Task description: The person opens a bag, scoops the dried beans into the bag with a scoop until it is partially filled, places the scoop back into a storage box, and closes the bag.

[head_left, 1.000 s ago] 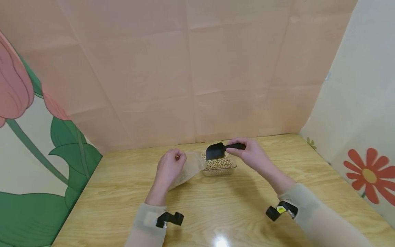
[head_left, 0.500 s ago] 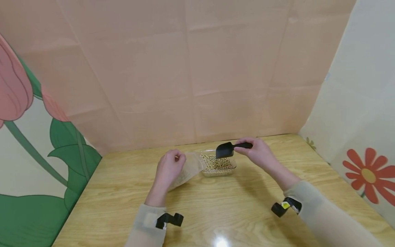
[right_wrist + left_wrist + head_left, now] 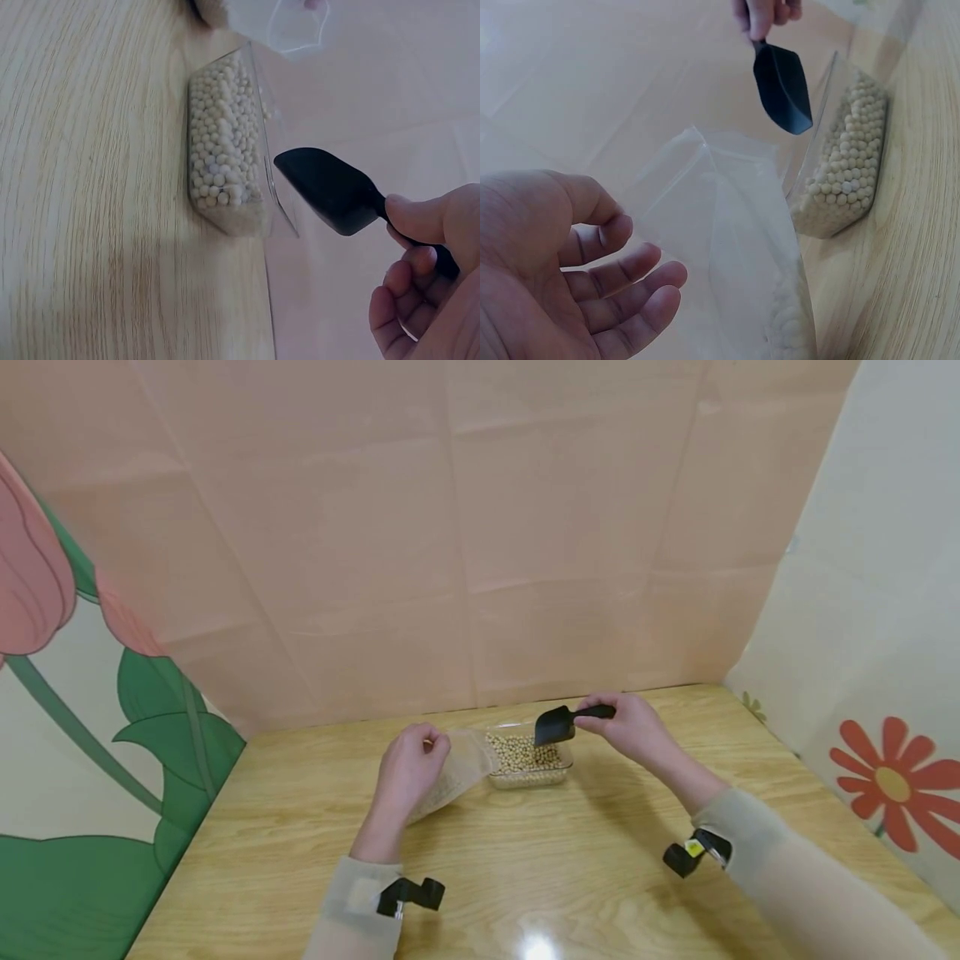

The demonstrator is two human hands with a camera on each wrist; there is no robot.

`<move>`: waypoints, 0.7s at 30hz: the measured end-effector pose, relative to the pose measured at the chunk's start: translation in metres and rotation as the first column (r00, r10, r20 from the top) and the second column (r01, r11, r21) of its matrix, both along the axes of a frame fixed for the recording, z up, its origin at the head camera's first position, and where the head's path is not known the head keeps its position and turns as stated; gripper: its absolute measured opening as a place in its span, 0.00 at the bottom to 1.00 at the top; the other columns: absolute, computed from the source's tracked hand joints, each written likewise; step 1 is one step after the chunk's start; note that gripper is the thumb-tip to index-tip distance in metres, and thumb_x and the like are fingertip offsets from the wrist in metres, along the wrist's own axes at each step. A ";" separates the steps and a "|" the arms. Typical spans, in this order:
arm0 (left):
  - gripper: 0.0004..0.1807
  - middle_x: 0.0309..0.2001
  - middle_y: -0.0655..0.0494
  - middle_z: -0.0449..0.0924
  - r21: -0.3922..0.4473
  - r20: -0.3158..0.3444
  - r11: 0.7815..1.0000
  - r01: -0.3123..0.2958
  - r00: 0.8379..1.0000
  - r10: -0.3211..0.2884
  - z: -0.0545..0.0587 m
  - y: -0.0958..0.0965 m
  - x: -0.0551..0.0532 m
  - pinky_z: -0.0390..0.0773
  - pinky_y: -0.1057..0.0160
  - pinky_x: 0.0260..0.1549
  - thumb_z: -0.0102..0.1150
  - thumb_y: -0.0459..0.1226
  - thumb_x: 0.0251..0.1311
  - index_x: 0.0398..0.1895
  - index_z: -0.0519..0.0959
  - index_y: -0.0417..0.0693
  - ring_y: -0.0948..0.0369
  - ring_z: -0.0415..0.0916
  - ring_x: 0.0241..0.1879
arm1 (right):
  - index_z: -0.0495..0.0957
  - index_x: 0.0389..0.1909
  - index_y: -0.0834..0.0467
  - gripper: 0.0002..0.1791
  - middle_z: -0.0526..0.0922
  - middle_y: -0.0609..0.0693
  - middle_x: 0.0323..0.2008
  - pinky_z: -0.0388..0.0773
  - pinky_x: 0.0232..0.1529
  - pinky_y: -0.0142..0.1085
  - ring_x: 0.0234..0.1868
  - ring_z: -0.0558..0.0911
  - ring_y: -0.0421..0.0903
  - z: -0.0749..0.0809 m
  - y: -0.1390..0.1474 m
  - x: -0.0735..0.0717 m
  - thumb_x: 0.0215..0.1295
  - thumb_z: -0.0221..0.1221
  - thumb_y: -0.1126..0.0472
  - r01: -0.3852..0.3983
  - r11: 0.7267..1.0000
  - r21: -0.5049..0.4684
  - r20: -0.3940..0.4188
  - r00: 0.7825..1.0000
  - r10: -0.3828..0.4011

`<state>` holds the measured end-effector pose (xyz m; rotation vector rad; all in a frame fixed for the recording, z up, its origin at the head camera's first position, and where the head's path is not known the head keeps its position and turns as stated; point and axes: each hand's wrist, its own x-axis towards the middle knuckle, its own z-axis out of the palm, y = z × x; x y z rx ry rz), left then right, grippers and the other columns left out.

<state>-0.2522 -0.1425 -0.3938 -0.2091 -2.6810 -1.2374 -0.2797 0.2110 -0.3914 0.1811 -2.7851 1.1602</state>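
My left hand point(image 3: 411, 767) pinches the top edge of a clear plastic bag point(image 3: 735, 202) between thumb and forefinger; the other fingers are loosely curled. Some pale round beans point(image 3: 786, 319) show low inside the bag. To the bag's right stands a clear rectangular container point(image 3: 525, 781), filled with the same kind of beans point(image 3: 221, 135). My right hand point(image 3: 626, 727) grips a black scoop point(image 3: 555, 727) by its handle. The scoop's blade points left, tilted down over the container's right part, and looks bare inside in the left wrist view.
The wooden table point(image 3: 495, 877) runs back to a wall covered in pink sheeting point(image 3: 465, 568). A side wall point(image 3: 862, 652) with a red flower rises on the right, and a panel with painted tulips and green leaves point(image 3: 180, 735) on the left.
My right hand has moved the scoop to the right, from over the middle of the container toward its right end. The left hand and the bag have stayed in place.
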 end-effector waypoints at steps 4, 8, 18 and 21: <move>0.10 0.42 0.51 0.86 0.008 0.009 1.000 0.002 1.000 -0.002 0.001 0.001 0.001 0.82 0.50 0.42 0.59 0.39 0.77 0.38 0.86 0.47 0.54 0.82 0.40 | 0.89 0.56 0.58 0.16 0.85 0.64 0.61 0.71 0.34 0.44 0.33 0.75 0.50 0.000 0.002 -0.002 0.75 0.72 0.53 -0.011 0.999 0.032 -0.004 1.000 0.011; 0.09 0.43 0.51 0.86 0.007 0.004 1.000 0.001 1.000 -0.001 0.001 0.001 0.000 0.82 0.50 0.43 0.59 0.39 0.76 0.37 0.86 0.48 0.54 0.82 0.41 | 0.89 0.57 0.57 0.17 0.86 0.64 0.60 0.73 0.37 0.44 0.36 0.77 0.51 0.000 0.002 -0.004 0.75 0.71 0.52 -0.022 0.997 0.070 -0.005 1.000 0.022; 0.10 0.42 0.52 0.86 -0.001 -0.003 1.000 0.004 1.000 -0.004 0.000 0.000 0.000 0.82 0.49 0.43 0.59 0.38 0.76 0.37 0.86 0.48 0.54 0.83 0.41 | 0.90 0.54 0.55 0.15 0.89 0.59 0.53 0.74 0.41 0.44 0.39 0.80 0.52 -0.001 -0.005 -0.009 0.74 0.71 0.52 -0.047 0.993 0.110 0.009 0.999 0.046; 0.10 0.41 0.51 0.86 -0.002 0.000 1.000 0.003 1.000 -0.003 0.001 0.000 0.000 0.82 0.49 0.43 0.59 0.38 0.77 0.37 0.86 0.47 0.53 0.83 0.41 | 0.90 0.53 0.55 0.13 0.89 0.57 0.51 0.74 0.41 0.45 0.39 0.80 0.52 -0.001 -0.009 -0.010 0.74 0.71 0.53 -0.054 0.991 0.121 0.008 0.999 0.054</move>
